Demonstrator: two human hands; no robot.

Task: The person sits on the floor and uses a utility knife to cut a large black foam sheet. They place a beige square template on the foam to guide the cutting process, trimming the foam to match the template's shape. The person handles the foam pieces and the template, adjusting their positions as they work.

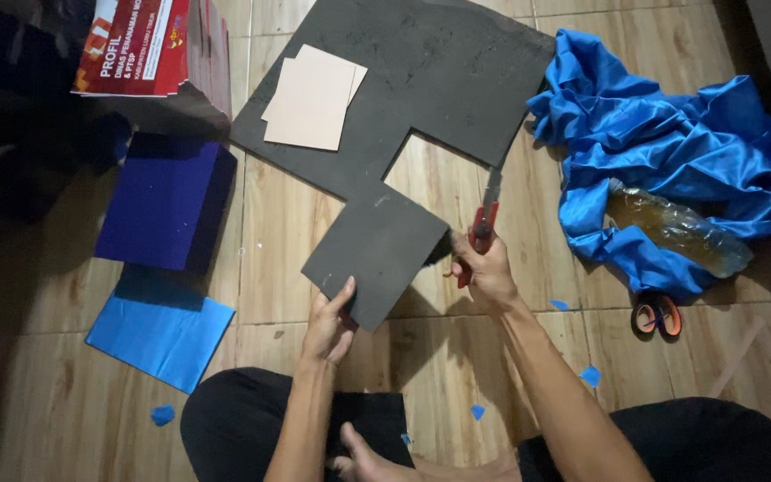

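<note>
Left hand (327, 323) grips black foam square (377, 254); right hand (485, 272) holds red-handled cutter (485, 219)

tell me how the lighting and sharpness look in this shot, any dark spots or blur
Head view: dim, warm indoor light; the left edge falls into deep shadow. The black foam sheet shows little surface detail. The left hand and right hand are lit and fairly sharp; the blue cloth shows a mild sheen.

One head-worn camera, looking steeply down from above the lap, close over the tiled floor (296, 232), taking in both forearms and knees.
</note>
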